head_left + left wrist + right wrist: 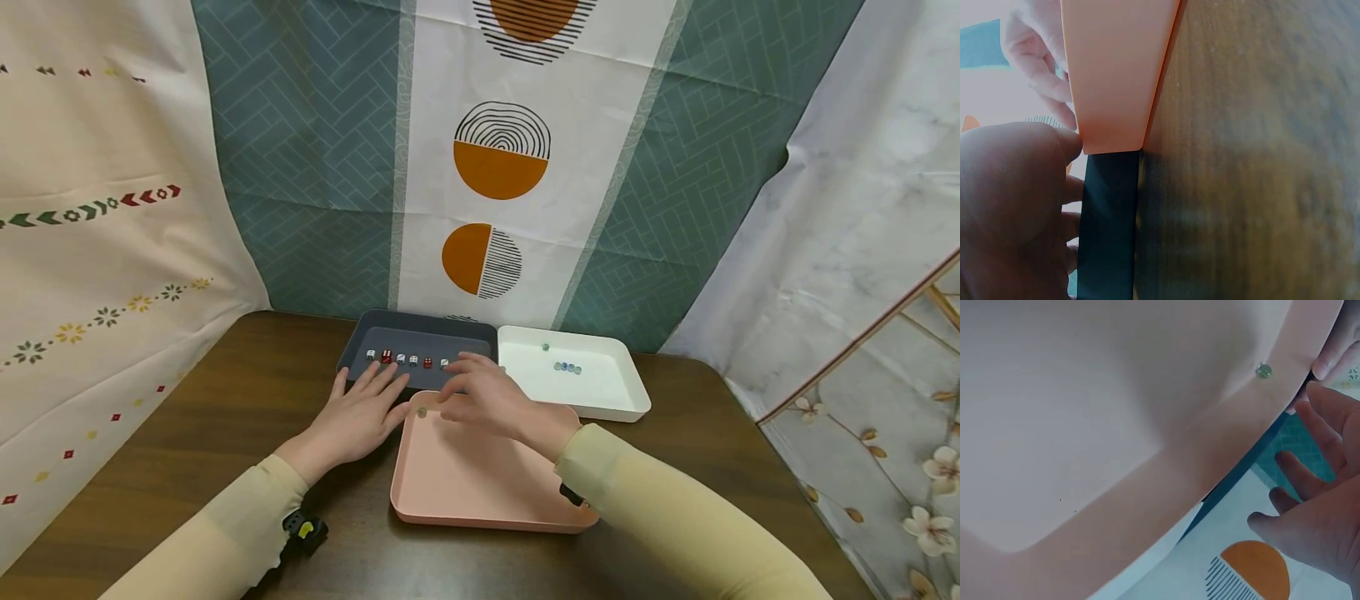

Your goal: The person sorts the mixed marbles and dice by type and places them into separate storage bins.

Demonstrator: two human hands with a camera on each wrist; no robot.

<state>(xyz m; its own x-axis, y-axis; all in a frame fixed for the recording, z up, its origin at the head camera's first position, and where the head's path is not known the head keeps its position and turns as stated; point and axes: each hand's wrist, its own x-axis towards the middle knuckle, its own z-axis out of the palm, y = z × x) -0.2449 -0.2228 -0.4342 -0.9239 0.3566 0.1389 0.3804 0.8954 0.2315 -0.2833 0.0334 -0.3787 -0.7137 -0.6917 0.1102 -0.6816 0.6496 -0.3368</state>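
My left hand (352, 423) reaches to the near-left edge of the dark tray (465, 327), fingers spread, its thumb by the corner of the pink tray (480, 483). Above the far rim of the pink tray hovers my right hand (491, 398), fingers loosely bent with nothing between them. Within the dark tray several white and red dice (413, 361) stand in a row, part of it behind my right hand. A single greenish glass marble (1264, 370) lies in the far left corner of the pink tray.
A white tray (517, 402) adjoins the dark one on the right, with several bluish marbles (567, 367) in a line and another marble (545, 347) farther back. All three trays sit on a brown wooden table (300, 358), with a patterned cloth (315, 167) hanging behind.
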